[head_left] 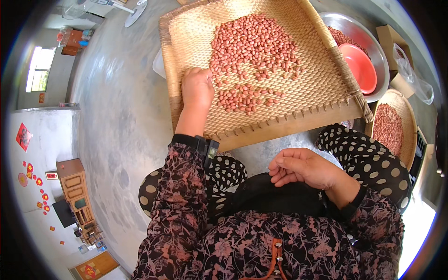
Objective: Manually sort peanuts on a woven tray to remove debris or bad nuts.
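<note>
A square woven bamboo tray (322, 79) lies tilted before me, above my knees. Red-skinned peanuts (254, 44) cover its middle in a broad patch, and a smaller cluster of peanuts (247, 98) sits nearer to me. My left hand (197, 88) is over the tray's left side, just beside the peanuts. Its fingers are curled closed and their tips are mostly hidden, so anything in them cannot be made out. Above my lap, my right hand (301, 167) hangs with fingers loosely bent and a little apart; nothing shows in it.
Right of the tray stands a metal basin (383, 70) with peanuts and a red plastic bowl (358, 67) inside. Closer to me is a round woven basket (410, 109) of shelled peanuts. A cardboard box (389, 39) and clear plastic bag (413, 74) are beyond. At far left stands a wooden cabinet (72, 179).
</note>
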`<state>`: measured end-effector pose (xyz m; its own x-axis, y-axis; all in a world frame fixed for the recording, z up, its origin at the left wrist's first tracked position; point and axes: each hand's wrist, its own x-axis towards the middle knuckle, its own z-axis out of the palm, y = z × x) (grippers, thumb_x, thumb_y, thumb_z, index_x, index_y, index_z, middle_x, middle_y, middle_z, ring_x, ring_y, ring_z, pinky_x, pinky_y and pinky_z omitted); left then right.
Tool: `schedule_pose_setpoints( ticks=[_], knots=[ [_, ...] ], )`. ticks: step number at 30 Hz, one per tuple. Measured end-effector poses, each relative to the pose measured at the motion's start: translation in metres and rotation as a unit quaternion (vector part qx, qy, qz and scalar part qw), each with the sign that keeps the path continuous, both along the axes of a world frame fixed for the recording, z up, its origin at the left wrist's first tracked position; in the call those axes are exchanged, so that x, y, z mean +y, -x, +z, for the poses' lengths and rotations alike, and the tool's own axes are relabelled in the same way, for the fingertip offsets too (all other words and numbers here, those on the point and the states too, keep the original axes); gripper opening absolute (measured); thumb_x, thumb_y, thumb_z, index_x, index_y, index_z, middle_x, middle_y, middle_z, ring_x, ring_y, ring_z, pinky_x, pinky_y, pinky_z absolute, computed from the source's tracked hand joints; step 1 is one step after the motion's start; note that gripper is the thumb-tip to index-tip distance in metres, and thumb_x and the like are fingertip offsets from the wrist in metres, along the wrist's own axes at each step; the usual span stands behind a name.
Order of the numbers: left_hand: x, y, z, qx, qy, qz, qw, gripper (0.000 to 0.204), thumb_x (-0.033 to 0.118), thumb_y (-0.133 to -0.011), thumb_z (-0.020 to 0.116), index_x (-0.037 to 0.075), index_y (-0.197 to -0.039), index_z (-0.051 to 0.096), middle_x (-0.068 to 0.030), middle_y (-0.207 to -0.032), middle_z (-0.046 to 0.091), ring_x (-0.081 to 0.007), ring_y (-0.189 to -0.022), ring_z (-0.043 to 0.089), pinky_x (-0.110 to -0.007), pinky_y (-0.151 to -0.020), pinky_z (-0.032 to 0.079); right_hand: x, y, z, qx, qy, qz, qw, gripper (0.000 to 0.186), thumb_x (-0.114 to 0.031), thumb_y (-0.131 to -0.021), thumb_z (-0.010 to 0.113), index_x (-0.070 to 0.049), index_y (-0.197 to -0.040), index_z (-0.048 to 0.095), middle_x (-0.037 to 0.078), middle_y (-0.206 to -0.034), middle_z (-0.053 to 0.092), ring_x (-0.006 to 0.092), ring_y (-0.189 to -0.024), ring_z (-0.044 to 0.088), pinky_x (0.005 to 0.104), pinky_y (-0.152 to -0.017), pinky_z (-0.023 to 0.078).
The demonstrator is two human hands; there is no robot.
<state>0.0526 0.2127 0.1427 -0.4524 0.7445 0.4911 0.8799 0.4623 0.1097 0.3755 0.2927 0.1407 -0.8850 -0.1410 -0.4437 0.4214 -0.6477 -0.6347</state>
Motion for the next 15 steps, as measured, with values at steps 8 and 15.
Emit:
schedule_pose_setpoints(
  ticks=[8,15],
  knots=[
    [0.016,0.012,-0.01,-0.001,0.05,0.01,0.999,0.006,0.003,-0.073,0.067,0.006,-0.078,0.067,-0.0119,-0.083,0.061,-0.0308,-0.085,0.058,-0.04,-0.077,0.048,0.01,0.006,-0.005,-0.001,0.004,-0.011,1.0,0.031,-0.025,-0.098,0.05,0.004,-0.104,0.057,0.011,-0.099,0.059,0.0201,-0.09,0.062,0.0315,-0.084,0.054],
    [0.008,0.006,-0.013,0.117,0.111,0.01,0.987,0.004,0.001,-0.077,0.058,0.001,-0.078,0.062,-0.0165,-0.084,0.061,-0.0354,-0.085,0.058,-0.044,-0.075,0.049,0.013,0.007,-0.009,-0.001,0.006,-0.03,1.0,0.028,-0.025,-0.097,0.05,0.002,-0.101,0.059,0.01,-0.096,0.061,0.0183,-0.088,0.062,0.0314,-0.084,0.054]
  ],
)
